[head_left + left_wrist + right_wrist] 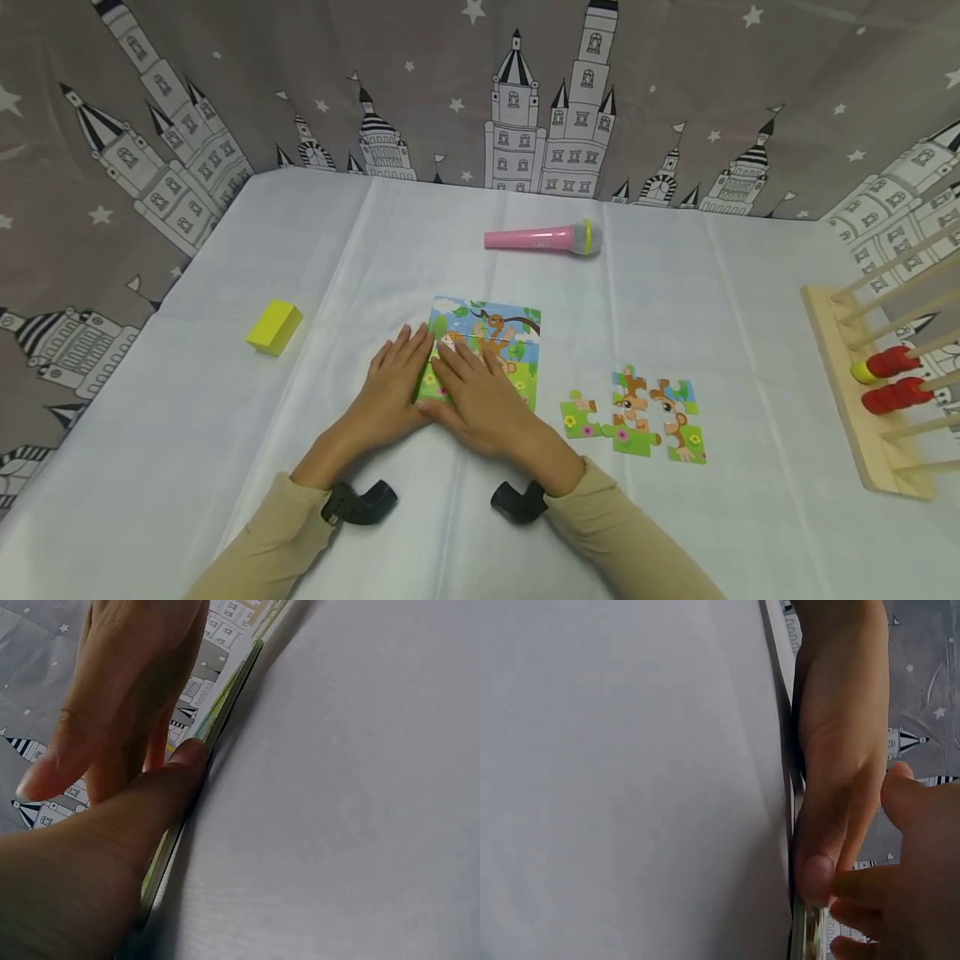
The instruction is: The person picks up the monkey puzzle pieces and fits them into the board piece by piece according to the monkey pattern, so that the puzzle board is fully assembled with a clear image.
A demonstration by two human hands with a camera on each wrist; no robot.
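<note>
A thin, square jigsaw puzzle [495, 327] with a monkey on a branch lies flat at the middle of the white cloth. My left hand [390, 400] lies along its left edge, fingers straight and close together. Over its lower part is my right hand [487, 404], with extended fingers on the picture and its thumb pointing at the left hand. In the left wrist view a thumb [187, 755] touches the puzzle's edge [225, 705]. The right wrist view has the right thumb [817, 874] at the puzzle's edge too. The lower picture is partly covered.
Right of the puzzle lie several loose, partly joined jigsaw pieces [630, 408] with another monkey picture. A pink microphone [540, 239] lies farther back. A yellow block [274, 327] sits at the left, a wooden bead frame [847, 383] at the right edge. A castle-print curtain [427, 67] hangs behind.
</note>
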